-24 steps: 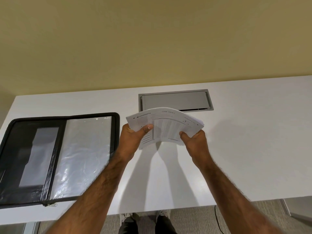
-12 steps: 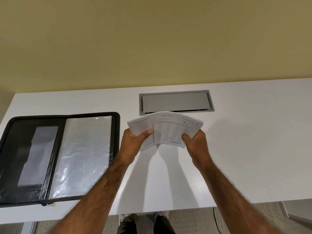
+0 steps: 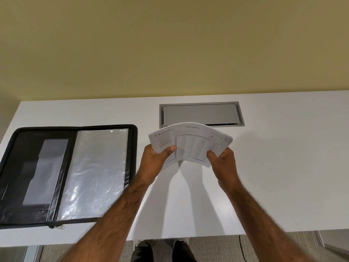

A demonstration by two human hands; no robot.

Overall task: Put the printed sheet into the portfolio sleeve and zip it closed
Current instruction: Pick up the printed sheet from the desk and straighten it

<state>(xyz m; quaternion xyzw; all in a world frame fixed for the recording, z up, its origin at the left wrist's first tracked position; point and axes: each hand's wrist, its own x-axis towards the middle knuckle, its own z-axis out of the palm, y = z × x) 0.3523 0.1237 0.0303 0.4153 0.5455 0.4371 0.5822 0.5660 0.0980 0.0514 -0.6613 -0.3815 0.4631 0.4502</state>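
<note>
A stack of printed sheets (image 3: 190, 140) bows upward above the white table (image 3: 283, 167). My left hand (image 3: 156, 157) grips its left edge, thumb on top. My right hand (image 3: 222, 161) grips the right edge the same way. A black zip portfolio (image 3: 66, 174) lies open flat at the table's left. Its right half shows a clear plastic sleeve (image 3: 94, 173); its left half has a dark pocket with a grey panel. The zip pull (image 3: 56, 226) sticks out at the portfolio's front edge.
A grey cable hatch (image 3: 200, 114) is set into the table behind the sheets. A yellow wall rises behind the table. The table's front edge runs just below my forearms, with carpet and shoes under it.
The sheets and both hands stay in nearly the same place; the stack has dropped slightly and bows a little flatter. The portfolio has not moved.
</note>
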